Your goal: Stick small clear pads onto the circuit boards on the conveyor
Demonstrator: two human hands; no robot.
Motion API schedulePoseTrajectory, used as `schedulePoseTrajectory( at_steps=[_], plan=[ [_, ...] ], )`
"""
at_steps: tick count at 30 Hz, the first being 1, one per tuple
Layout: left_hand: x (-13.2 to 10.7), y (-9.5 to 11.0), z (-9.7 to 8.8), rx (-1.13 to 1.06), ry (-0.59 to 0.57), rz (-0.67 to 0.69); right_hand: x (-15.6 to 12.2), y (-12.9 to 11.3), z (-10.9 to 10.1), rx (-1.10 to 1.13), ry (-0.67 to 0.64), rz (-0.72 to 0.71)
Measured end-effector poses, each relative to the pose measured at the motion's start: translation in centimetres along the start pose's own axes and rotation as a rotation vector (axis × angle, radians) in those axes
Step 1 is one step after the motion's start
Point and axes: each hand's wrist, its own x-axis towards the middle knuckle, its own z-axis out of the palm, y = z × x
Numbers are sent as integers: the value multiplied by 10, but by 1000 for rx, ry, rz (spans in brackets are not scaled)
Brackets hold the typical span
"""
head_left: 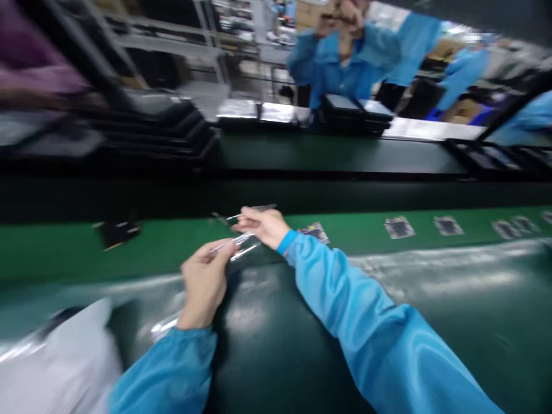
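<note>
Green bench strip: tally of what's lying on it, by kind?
Flat grey-and-black pieces: 6 (one cut off at the right edge)
Black piece, blurred: 1
Total: 7

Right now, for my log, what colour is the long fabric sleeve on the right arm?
Sleeve: bright blue, head view.

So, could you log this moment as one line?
left hand: pinching clear plastic strip | right hand: pinching thin tool | beside: green bench
</note>
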Motion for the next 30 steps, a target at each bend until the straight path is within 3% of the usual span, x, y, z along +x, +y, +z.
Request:
schedulePoseTrajectory(
  at_steps=[3,6,10,15,18,22,26,30],
  plan=[
    [-23,6,-26,-37,29,-20,7,11,2,23,2,11],
    [-47,13,-41,10,20,-53,4,12,-11,-93,85,-87],
    [-76,15,-42,18,-87,-69,-16,17,-30,-220,164,-175],
    [-107,10,-39,-11,-251,-31,-28,46,-18,-155,-5,-34],
    [-113,7,-42,-34,-230,-21,-18,52,-1,-240,-59,-87],
    [-108,2,-44,-50,-172,-52,6,47,15,-551,-54,-244],
    [-106,0,-42,-80,-195,-90,22,50,24,-721,-143,-180],
    [-108,0,-41,-115,-224,-107,24,56,23,-789,-143,-156]
  ],
)
